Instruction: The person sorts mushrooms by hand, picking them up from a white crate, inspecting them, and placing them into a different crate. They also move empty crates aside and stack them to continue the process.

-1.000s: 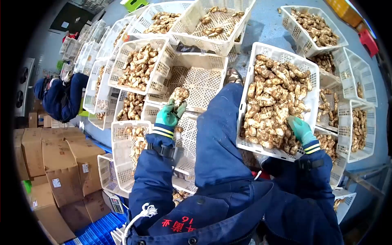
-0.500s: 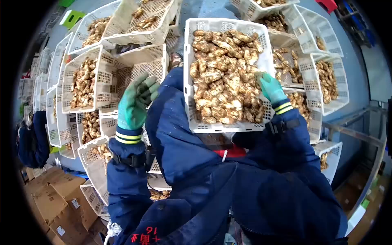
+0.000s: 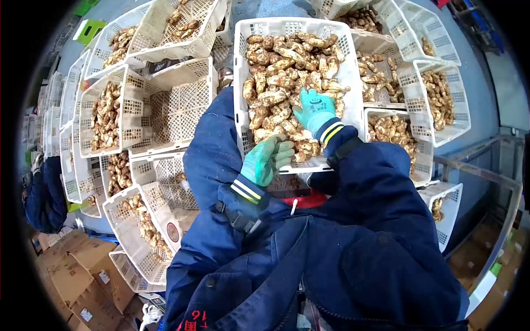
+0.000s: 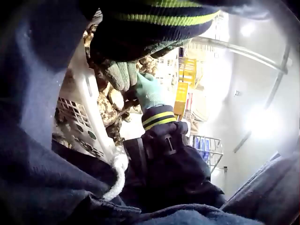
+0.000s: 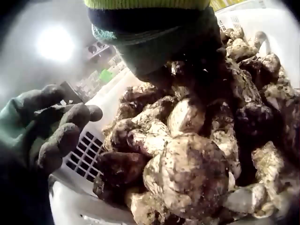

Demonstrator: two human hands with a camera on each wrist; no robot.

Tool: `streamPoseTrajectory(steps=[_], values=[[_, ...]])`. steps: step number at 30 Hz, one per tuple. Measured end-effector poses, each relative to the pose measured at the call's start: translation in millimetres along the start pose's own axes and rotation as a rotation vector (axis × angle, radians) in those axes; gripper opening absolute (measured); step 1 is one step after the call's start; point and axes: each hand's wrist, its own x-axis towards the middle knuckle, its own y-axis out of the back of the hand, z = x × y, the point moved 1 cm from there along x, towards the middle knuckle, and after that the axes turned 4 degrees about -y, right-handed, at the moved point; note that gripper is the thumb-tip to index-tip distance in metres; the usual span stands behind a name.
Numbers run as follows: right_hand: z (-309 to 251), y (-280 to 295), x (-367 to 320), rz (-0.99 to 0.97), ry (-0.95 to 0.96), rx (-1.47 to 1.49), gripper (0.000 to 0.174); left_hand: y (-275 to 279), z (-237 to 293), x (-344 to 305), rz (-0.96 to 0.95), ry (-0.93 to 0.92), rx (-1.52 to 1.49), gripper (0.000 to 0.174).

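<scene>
A white plastic crate (image 3: 353, 66) stands in front of me, heaped with soil-stained brown-and-cream mushrooms (image 3: 276, 77). My right hand (image 3: 316, 112), in a green glove, reaches over the pile with its back upward. Its fingertips go down among the mushrooms and are hidden; whether they pinch one, I cannot tell. At the crate's near left corner is my left hand (image 3: 267, 160), also gloved, fingers loosely bent with nothing between them. The right wrist view shows that left hand (image 5: 56, 126) beside the crate wall, and a large round-capped mushroom (image 5: 192, 173) on the heap.
Several more crates surround me, among them a crate with a bare lattice bottom (image 3: 179, 107) on the left and a mushroom-filled crate (image 3: 411, 124) on the right. Cardboard boxes (image 3: 83, 270) are stacked at lower left. A metal frame (image 3: 480, 157) stands at right.
The round-capped mushroom earlier in my left hand has left it. That hand has come from the left crates to the full crate. My right hand has moved from its right edge toward the middle.
</scene>
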Motion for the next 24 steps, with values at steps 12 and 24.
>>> streamPoseTrajectory(steps=[12,24], values=[[-19,13,65,0.181,0.164,0.164,0.046,-8,0,0,0.084,-0.071,0.009,0.043],[-11,74,-58,0.251,0.686,0.871,0.07,-31,33,-13,-0.127,-0.147,-0.184,0.06]])
